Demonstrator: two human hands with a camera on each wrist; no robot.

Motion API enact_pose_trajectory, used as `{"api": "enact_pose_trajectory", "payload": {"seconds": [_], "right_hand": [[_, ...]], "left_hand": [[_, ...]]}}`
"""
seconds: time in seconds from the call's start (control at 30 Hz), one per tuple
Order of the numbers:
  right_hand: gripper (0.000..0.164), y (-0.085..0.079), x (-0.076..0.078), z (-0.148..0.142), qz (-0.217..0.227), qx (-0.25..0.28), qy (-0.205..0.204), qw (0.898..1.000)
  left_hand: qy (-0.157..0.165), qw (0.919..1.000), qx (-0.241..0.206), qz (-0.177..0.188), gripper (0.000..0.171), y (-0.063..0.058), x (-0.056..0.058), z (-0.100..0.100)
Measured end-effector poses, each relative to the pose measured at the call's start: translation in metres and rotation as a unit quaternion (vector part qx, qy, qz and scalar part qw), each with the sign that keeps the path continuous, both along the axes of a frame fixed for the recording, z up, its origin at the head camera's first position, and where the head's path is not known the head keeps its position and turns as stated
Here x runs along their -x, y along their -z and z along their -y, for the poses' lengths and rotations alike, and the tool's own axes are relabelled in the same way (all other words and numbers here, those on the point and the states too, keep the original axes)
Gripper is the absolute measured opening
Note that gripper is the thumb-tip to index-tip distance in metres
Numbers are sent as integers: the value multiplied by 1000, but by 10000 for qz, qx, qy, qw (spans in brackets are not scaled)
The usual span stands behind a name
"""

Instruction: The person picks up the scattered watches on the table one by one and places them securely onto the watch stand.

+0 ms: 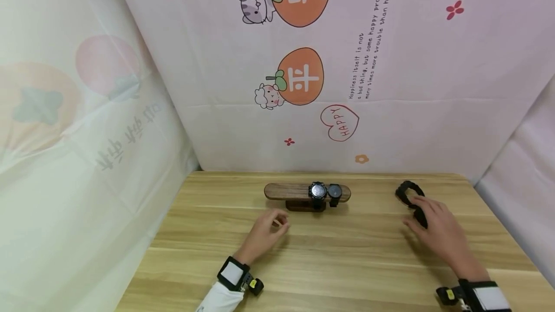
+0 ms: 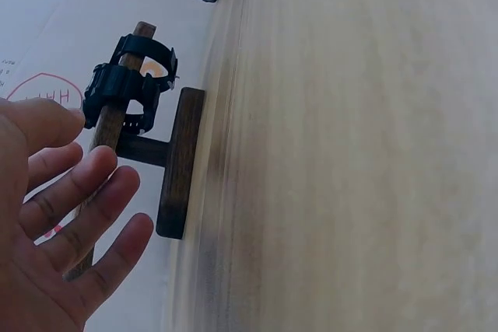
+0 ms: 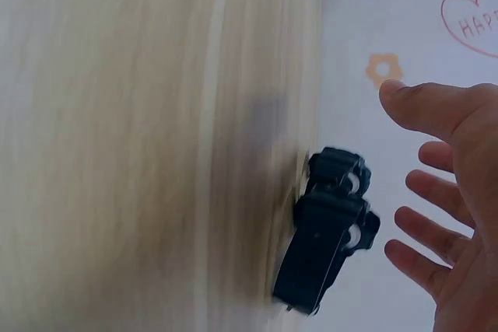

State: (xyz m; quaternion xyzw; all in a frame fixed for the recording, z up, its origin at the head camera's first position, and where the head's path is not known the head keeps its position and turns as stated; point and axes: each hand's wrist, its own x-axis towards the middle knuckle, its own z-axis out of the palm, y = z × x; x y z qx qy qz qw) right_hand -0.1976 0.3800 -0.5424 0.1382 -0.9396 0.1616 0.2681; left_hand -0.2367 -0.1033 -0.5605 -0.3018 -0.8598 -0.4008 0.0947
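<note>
Over near the far right corner of the bench (image 1: 347,254), a loose black watch (image 3: 323,227) lay with its strap looped; the hand hid part of it in the head view, and whether a second watch lay there could not be told. Right hand (image 1: 442,230) hung above it, thumb and fingers spread and pinching nothing. Right-wrist view showed a gap between the fingertips and the strap.

Left hand (image 1: 263,231) nearer the bench's left edge, just in front of the wooden stand (image 1: 286,190). Fingers (image 2: 117,184) lightly bent, spread apart in the left-wrist view, holding nothing. Could not tell whether the thumb touched the stand's gear.

Stand sat near the middle of the far edge: a round-ended bar on a shorter foot. Two black watches were strapped side by side on the bar's right half, one with a pale dial (image 1: 318,190), the other with a dark dial (image 1: 335,190); the bar's left half carried none.

Each wrist wore a black band with a white plate; a white sleeve (image 1: 219,298) covered the left forearm. Printed cloth (image 1: 217,61) rose behind the far edge, marked with a red heart outline (image 1: 340,123).
</note>
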Motion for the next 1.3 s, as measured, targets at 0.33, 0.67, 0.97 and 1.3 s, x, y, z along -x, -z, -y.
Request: {"api": "enact_pose_trajectory", "payload": {"seconds": [0.33, 0.67, 0.97, 1.3], "right_hand": [[79, 5, -2, -15, 1074, -74, 511, 9929], [79, 12, -1, -20, 1305, -61, 615, 9895], [75, 14, 1, -22, 1050, 22, 541, 9930], [77, 16, 3, -28, 1309, 136, 609, 9894]], "left_hand": [[415, 9982, -70, 431, 25, -1, -8, -1], [403, 9974, 10, 605, 26, 1, -9, -3], [351, 9968, 89, 716, 24, 1, -10, -4], [463, 9967, 127, 651, 22, 1, -10, -6]]}}
